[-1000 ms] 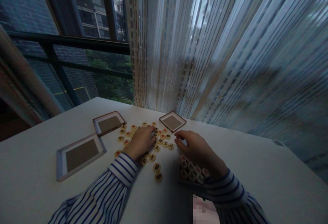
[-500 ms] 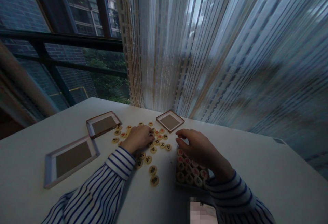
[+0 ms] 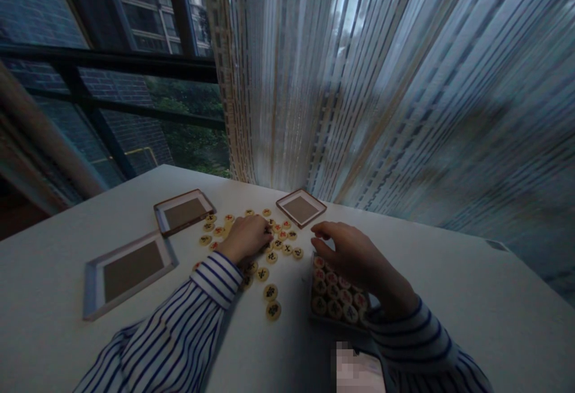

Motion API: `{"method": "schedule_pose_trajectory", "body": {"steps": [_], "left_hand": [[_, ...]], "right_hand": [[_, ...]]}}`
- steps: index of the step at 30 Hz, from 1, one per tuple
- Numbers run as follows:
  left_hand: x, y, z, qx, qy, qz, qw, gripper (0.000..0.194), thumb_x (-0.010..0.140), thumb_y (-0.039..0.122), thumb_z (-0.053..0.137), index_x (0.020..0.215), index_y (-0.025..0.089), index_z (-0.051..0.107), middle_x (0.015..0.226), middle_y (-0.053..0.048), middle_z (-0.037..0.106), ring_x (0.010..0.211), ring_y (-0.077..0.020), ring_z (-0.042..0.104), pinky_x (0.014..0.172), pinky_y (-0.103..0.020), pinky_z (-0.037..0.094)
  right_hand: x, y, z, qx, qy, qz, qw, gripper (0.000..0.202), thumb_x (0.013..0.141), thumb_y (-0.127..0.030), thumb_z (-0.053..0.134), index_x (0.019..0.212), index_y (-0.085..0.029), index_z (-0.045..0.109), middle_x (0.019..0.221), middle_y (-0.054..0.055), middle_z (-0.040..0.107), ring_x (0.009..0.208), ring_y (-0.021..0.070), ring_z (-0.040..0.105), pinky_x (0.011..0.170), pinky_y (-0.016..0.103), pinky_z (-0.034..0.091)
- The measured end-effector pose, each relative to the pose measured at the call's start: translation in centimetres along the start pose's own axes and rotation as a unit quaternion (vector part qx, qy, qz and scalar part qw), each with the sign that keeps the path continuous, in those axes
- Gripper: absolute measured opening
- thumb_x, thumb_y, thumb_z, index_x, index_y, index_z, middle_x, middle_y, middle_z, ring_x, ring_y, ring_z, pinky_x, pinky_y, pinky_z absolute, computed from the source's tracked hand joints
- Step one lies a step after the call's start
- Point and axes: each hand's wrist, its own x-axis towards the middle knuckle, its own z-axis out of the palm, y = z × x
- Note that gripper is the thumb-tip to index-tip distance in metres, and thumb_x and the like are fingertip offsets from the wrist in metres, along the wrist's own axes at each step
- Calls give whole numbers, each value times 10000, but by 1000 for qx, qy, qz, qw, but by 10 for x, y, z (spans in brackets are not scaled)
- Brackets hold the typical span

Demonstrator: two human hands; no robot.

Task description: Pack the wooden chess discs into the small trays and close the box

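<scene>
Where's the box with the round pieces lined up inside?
In the head view, the box is right of centre on the white table, partly hidden by the right hand, with the loose round pieces to its left.

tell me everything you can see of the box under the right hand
The box looks dark and straight-sided, its material unclear in the shadow. It sits open-topped on the white table, holding rows of round, pale pieces with red or dark markings. The right hand and striped sleeve hide its right part; whether they touch it, I can't tell.
</scene>
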Motion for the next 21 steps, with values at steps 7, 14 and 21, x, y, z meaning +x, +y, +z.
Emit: {"method": "schedule_pose_trajectory", "body": {"steps": [7,14,21], "left_hand": [[1,-1,1,7,8,-4,1000,248,772,341,482,837,208,681,876,-105,696,806,-245,634,662,-309,427],[2,1,-6,-36,111,-5,993,338,780,392,467,989,180,627,953,-102,684,877,-259,618,734,-331,437],[-3,9,-18,-181,172,42,968,310,774,346,496,1007,172,603,865,-61,674,783,-198,619,709,-295,455]], "right_hand": [[1,0,1,-10,-8,-2,1000,276,840,-295,443,1042,-197,603,948,60,666,862,183,592,737,282,394],[1,-1,-2,-11,-6,4,1000,282,838,-303,439,1041,-193,601,947,61,668,868,189,594,739,287,400],[0,-1,-3,-11,-1,7,1000,275,833,-297,444,1035,-201,605,950,60,667,865,185,596,737,282,401]]}}
